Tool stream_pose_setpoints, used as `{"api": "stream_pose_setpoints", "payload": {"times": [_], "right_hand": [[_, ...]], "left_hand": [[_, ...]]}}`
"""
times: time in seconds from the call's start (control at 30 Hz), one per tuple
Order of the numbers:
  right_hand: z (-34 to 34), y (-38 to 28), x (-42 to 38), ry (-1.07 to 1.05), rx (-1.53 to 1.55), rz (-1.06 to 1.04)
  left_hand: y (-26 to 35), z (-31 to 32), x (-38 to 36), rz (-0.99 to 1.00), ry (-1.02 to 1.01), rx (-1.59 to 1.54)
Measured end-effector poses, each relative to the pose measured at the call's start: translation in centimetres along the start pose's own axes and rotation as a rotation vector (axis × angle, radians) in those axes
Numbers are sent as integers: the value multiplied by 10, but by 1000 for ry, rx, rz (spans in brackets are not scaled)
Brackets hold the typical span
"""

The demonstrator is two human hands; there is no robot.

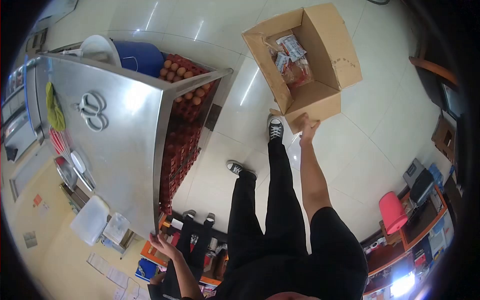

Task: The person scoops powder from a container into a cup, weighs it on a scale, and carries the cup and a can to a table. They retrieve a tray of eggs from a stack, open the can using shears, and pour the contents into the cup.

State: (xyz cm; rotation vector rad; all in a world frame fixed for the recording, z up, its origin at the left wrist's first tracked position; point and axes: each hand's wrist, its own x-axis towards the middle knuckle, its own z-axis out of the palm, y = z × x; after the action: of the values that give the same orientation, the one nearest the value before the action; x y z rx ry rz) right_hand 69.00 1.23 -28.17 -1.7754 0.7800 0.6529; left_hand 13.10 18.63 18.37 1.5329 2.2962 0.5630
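My right hand [309,131] is closed on the near flap of an open cardboard box [320,102] on the floor, and the arm reaches straight down to it. Inside the box lie clear plastic wrapping [300,72] and some printed white packets [291,47]. My left hand [166,246] is at the near corner of a stainless steel table [125,175], its fingers and thumb around the edge. On the tabletop are white-handled scissors [93,111], a green cloth [54,107] and a red-and-white striped item [59,142].
Red trays of brown eggs [182,75] are stacked beside the table, near a blue bucket [140,57]. Another person's legs [192,245] are behind my left arm. A pink bin [392,212] and cluttered shelves [425,220] stand at right. My shoe [275,129] is beside the box.
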Motion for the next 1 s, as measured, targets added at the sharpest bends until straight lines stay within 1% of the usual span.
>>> {"api": "stream_pose_setpoints", "payload": {"times": [0.07,0.17,0.27,0.37,0.47,0.53,0.63,0.67,0.77,0.83,0.87,0.9,0.93,0.97,1.0], "right_hand": [[-5,-16,0,41,3,15],[-10,-22,10,30,-10,-114],[-20,-24,18,86,-46,-214],[-32,-56,3,150,-154,-326],[-46,-100,-9,132,-406,-268],[-51,-106,-1,140,-507,-336],[-48,-124,-4,141,-632,-380],[-44,-130,-9,136,-667,-383],[-45,-128,-5,109,-604,-396],[-46,-126,-1,138,-602,-463],[-50,-122,-1,157,-602,-492],[-57,-120,-3,248,-663,-490],[-67,-120,-5,337,-729,-488],[-66,-118,-14,393,-726,-547],[-65,-116,-23,451,-724,-605]], "left_hand": [[-13,-6,7,19,-11,30],[-26,-10,12,66,-41,43],[-28,-10,13,99,-38,74],[-23,-12,11,84,-39,104],[-27,-8,12,102,-25,129],[-32,-6,12,137,-2,138],[-30,-8,10,109,-32,123],[-26,-7,8,76,-39,94],[6,-14,-12,-8,-38,51],[18,-11,-31,-44,-36,44],[-8,-7,-43,-92,-10,-9],[-33,-8,-59,-143,15,-52],[-28,6,-76,-355,-21,-103],[-74,10,-85,-285,-123,-148],[-42,41,-100,-388,-188,-132]]}}
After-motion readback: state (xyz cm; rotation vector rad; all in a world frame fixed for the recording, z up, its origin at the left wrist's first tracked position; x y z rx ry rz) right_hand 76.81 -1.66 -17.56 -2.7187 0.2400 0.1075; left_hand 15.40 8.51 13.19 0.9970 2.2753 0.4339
